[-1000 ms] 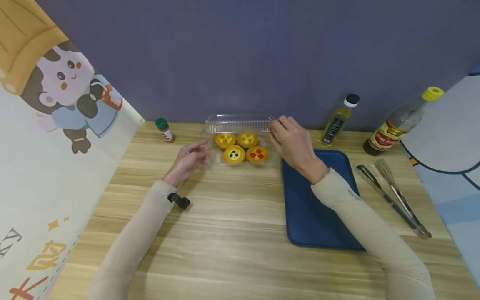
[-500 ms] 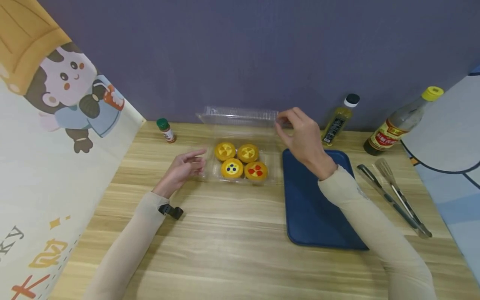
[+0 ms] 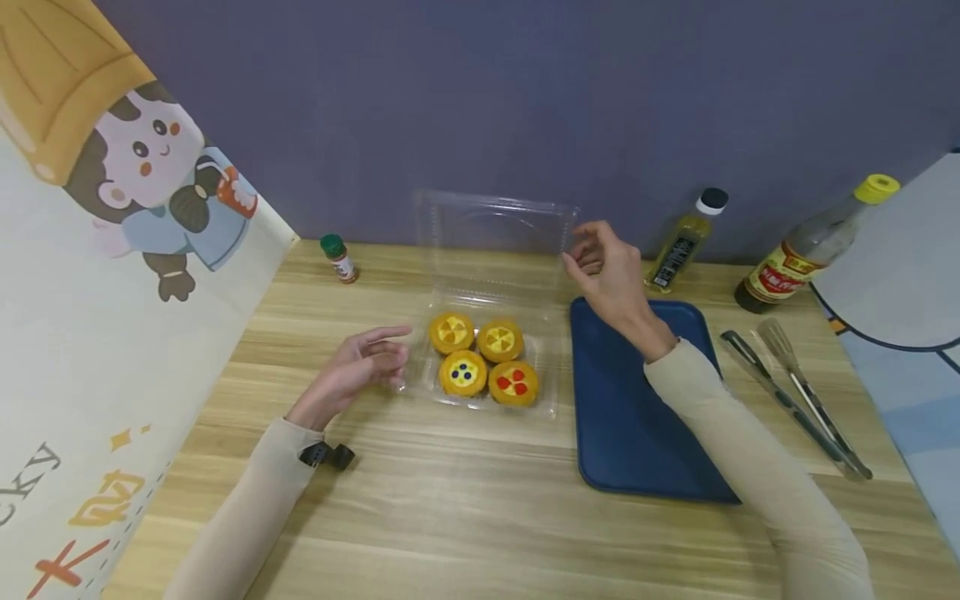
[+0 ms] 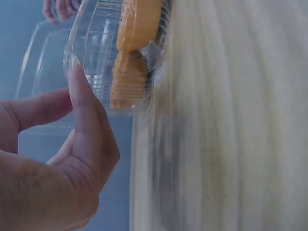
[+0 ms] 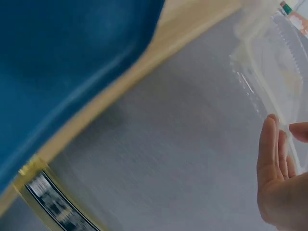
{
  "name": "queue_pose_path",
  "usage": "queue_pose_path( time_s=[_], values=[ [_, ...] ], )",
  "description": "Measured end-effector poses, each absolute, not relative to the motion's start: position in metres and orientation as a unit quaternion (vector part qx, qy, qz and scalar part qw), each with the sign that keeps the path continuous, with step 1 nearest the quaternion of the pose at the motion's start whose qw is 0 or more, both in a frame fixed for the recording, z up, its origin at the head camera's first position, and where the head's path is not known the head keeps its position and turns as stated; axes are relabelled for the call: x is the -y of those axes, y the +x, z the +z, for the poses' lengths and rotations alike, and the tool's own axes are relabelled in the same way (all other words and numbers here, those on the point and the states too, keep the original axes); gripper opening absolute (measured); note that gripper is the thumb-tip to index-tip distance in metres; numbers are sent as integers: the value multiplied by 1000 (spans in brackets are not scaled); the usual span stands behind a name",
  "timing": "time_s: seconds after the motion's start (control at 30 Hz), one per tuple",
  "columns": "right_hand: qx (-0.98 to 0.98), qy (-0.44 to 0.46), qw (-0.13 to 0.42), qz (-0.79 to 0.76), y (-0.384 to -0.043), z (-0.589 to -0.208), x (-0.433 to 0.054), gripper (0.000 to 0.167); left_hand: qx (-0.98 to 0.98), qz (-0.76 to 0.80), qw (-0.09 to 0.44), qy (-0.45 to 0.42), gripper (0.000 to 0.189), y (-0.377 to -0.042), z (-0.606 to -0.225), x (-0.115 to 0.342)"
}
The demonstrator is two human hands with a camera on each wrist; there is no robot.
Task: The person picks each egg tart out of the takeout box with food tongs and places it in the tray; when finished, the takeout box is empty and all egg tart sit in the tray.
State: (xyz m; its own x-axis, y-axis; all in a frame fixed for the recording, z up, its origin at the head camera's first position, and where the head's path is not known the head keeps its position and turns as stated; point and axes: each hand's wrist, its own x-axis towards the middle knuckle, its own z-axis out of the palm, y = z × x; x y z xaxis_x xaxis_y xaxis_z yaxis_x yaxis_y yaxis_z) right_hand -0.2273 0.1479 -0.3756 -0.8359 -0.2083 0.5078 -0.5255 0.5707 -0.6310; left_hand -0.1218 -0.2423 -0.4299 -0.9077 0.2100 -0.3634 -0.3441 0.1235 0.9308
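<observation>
A clear plastic clamshell box (image 3: 546, 375) lies on the wooden table with its lid (image 3: 495, 229) raised toward the back wall. Inside sit several golden tarts: one with blue dots (image 3: 462, 373), one with red pieces (image 3: 513, 383), and two with yellow wedge tops (image 3: 452, 334). My left hand (image 3: 352, 371) pinches the left rim of the base; the left wrist view shows the index fingertip on that rim beside two tarts (image 4: 130, 79). At the lid's right edge, my right hand (image 3: 615, 271) grips the plastic between thumb and fingers, as in the right wrist view (image 5: 284, 168).
A dark blue tray (image 3: 637, 417) lies right of the box, partly under my right forearm. Behind it stand an oil bottle (image 3: 678, 246) and a dark sauce bottle (image 3: 787, 258). Tongs (image 3: 802, 400) lie farther right. A green-capped spice jar (image 3: 339, 258) stands at the back left.
The box has slid toward me, with my left hand moving along at its rim. The lid has swung up and back from low over the tarts, my right hand at its edge.
</observation>
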Motion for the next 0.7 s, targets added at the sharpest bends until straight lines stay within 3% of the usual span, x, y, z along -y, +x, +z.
queue_pose_path(
  time_s=[0.5,0.7],
  values=[
    [861,171,28,477,-235,-412,-145,47,-719,660,217,9,72,-108,-432,247],
    [819,101,-63,562,-245,-419,-146,49,-721,656,224,17,75,-107,-432,248]
  ],
)
